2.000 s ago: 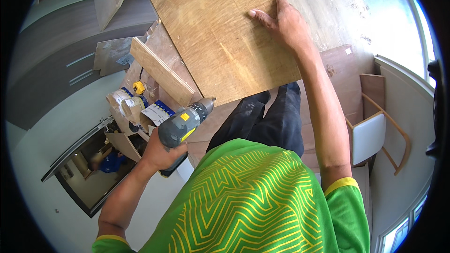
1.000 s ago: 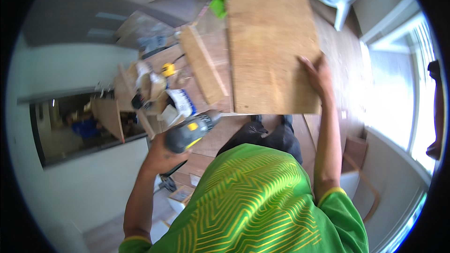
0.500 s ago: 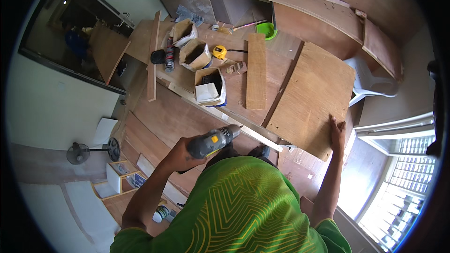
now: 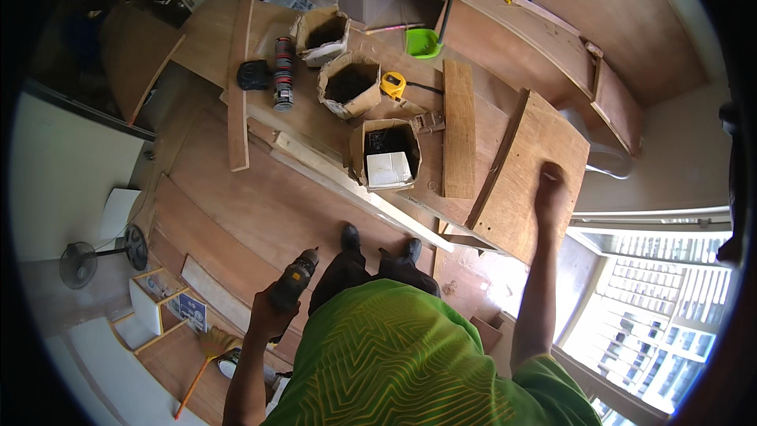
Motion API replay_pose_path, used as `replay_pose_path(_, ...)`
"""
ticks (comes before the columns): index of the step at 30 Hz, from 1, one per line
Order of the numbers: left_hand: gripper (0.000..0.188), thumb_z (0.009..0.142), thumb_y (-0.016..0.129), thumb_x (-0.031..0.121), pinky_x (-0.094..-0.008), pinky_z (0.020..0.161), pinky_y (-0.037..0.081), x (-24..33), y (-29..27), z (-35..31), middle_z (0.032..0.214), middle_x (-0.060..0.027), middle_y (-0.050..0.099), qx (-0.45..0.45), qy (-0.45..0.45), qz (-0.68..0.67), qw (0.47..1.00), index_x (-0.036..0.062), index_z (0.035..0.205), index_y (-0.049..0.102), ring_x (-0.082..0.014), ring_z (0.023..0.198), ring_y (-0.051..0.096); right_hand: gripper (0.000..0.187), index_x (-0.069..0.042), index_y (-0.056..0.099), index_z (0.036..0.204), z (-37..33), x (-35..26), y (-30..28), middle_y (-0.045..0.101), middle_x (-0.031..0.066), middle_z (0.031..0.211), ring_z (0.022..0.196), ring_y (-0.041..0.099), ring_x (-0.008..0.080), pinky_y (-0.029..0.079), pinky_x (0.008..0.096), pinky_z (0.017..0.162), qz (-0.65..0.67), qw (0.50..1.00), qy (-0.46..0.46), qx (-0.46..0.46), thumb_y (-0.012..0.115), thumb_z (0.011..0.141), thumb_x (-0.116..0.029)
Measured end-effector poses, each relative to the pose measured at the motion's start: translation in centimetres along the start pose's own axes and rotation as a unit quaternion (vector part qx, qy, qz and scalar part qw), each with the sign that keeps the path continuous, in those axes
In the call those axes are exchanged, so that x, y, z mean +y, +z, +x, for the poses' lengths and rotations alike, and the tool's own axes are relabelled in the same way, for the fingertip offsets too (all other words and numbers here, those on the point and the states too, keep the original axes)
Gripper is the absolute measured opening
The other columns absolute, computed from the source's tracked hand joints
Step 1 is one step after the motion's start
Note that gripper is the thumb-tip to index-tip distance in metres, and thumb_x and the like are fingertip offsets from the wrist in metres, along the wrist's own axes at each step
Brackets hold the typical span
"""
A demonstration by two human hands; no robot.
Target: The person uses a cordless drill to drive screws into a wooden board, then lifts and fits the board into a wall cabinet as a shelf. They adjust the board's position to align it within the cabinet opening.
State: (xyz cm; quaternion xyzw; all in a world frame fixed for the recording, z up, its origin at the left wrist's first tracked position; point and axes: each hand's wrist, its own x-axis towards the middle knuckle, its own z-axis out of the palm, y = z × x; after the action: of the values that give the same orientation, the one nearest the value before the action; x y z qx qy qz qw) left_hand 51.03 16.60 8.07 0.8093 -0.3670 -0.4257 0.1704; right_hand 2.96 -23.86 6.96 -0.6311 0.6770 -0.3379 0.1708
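While the person stands over the counter (image 4: 260, 213):
Left hand (image 4: 272, 317): gripping black-and-yellow cordless drill (image 4: 293, 278), pointing forward.
Right hand (image 4: 550, 193): flat, fingers spread, on tilted brown plywood panel (image 4: 524, 166), far right.

Green short-sleeved shirt, yellow zigzag pattern; dark trousers; dark shoes; bare forearms.

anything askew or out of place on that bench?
The plywood panel under the right hand lies skewed and overhangs the workbench edge. One long batten lies diagonally along the front. The left hand holds a cordless drill off the bench.
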Motion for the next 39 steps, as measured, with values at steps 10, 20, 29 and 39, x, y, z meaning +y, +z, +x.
replay_pose_path(10, 0.039, 0.074, 0.081, 0.011, -0.0381, 0.07, 0.057, -9.2, -2.3, 3.9, 0.082, -0.0136, 0.073, -0.04, -0.07, -0.085, 0.993, -0.0017, 0.108, 0.069, -0.0189, 0.072, 0.07, 0.023, -0.016, 0.077, 0.104, -4.1, -24.6, 19.6, 0.074, 0.0166, 0.091, 0.085, 0.074, 0.0355, 0.06, 0.0467, 0.073, -0.233, 0.855, -0.343, -0.311, 0.055, 0.097, -0.023)
replay_pose_path(20, 0.037, 0.073, 0.079, 0.011, -0.0354, 0.066, 0.055, -11.5, -3.2, 6.1, 0.079, -0.0073, 0.069, -0.061, -0.024, -0.115, 0.991, -0.0036, 0.105, 0.068, -0.0143, 0.072, 0.067, 0.018, -0.007, 0.066, 0.11, -4.6, -23.3, 18.5, 0.071, 0.019, 0.104, 0.094, 0.069, 0.0374, 0.056, 0.0457, 0.071, -0.164, 0.871, -0.384, -0.258, 0.056, 0.098, -0.016)
replay_pose_path(29, 0.041, 0.071, 0.079, 0.014, -0.0383, 0.068, 0.056, -7.2, -3.5, 11.2, 0.077, -0.0118, 0.07, -0.135, -0.004, -0.037, 0.99, -0.0027, 0.107, 0.069, -0.018, 0.07, 0.068, 0.021, -0.009, 0.056, 0.108, -7.0, -20.8, 11.3, 0.066, 0.0102, 0.089, 0.089, 0.075, 0.0291, 0.06, 0.0374, 0.074, 0.582, 0.739, 0.175, -0.292, 0.054, 0.109, -0.03)
replay_pose_path(39, 0.042, 0.074, 0.083, 0.011, -0.0367, 0.077, 0.057, 11.2, -1.5, 13.5, 0.092, -0.0129, 0.076, -0.3, 0.243, 0.074, 0.919, -0.0011, 0.112, 0.069, -0.0177, 0.081, 0.072, 0.019, -0.005, 0.056, 0.104, -23.7, -8.6, 5.1, 0.071, 0.0134, 0.096, 0.076, 0.073, 0.0225, 0.061, 0.0335, 0.066, 0.565, 0.718, 0.392, -0.104, 0.06, 0.106, -0.023)
